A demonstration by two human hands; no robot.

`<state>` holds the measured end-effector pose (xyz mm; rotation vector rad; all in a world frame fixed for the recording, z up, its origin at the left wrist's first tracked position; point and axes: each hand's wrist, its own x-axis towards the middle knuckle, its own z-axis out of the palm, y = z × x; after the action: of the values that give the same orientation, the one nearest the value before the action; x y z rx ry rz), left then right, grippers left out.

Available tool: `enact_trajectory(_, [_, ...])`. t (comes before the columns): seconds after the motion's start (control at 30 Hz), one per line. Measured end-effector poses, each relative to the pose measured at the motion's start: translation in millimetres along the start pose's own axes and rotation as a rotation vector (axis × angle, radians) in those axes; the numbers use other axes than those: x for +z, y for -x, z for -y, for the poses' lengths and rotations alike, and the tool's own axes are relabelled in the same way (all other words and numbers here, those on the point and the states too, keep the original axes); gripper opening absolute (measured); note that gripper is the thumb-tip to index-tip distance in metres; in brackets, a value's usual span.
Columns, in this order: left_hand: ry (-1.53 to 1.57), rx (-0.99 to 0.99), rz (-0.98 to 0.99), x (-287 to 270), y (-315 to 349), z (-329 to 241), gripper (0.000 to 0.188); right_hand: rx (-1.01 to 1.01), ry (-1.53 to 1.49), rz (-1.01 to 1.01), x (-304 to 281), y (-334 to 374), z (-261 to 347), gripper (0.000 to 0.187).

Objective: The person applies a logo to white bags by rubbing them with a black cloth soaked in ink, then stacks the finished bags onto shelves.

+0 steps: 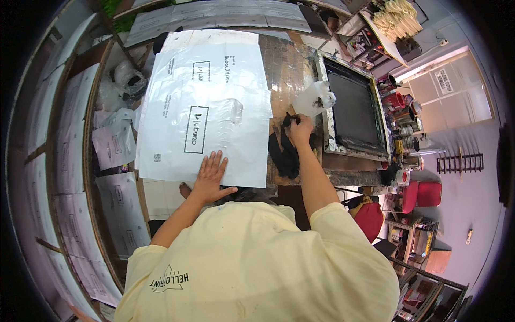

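Observation:
A large white plastic sheet or bag with black print [171,129] lies flat on the worktable. My left hand [211,180] rests palm down on its near edge, fingers spread. To the right of the sheet, my right hand [301,131] is closed on a bunched black cloth [287,155], which trails on the table toward me. Just beyond the right fingers is a translucent white plastic bottle [311,101] with dark smears, tilted beside the screen frame. Whether the cloth touches the bottle cannot be made out.
A screen-printing frame with dark mesh [354,104] lies at the table's right. Several paint cans [410,144] line its far side. Racks holding printed white sheets [72,166] stand at the left, with more sheets [214,16] behind the table. A red chair [429,193] is at the right.

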<state>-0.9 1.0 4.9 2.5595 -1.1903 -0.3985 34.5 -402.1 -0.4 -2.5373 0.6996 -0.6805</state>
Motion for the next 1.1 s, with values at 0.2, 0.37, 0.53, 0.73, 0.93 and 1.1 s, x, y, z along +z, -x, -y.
enact_trajectory(0.2, [0.034, 0.007, -0.03, 3, 1, 1, 0.117, -0.211, 0.207, 0.203, 18, -4, -9, 0.025])
enact_trajectory(0.37, [0.002, -0.007, -0.041, 6, 3, 2, 0.118, -0.323, 0.397, 0.199, 10, 7, 20, 0.022])
enact_trajectory(0.53, [0.025, 0.028, -0.035, 4, -3, 1, 0.119, -0.104, 0.293, 0.255, 16, -5, -5, 0.023])
enact_trajectory(0.73, [0.029, 0.007, 0.0, 7, -2, 5, 0.12, -0.234, -0.18, 0.072, -64, -32, 66, 0.022])
enact_trajectory(0.93, [0.004, 0.03, -0.048, 11, -3, 4, 0.12, -0.283, -0.143, -0.19, -163, -100, 72, 0.02])
enact_trajectory(1.1, [0.017, 0.037, -0.079, 9, -1, 3, 0.119, -0.397, 0.088, -0.086, -149, -124, 50, 0.023])
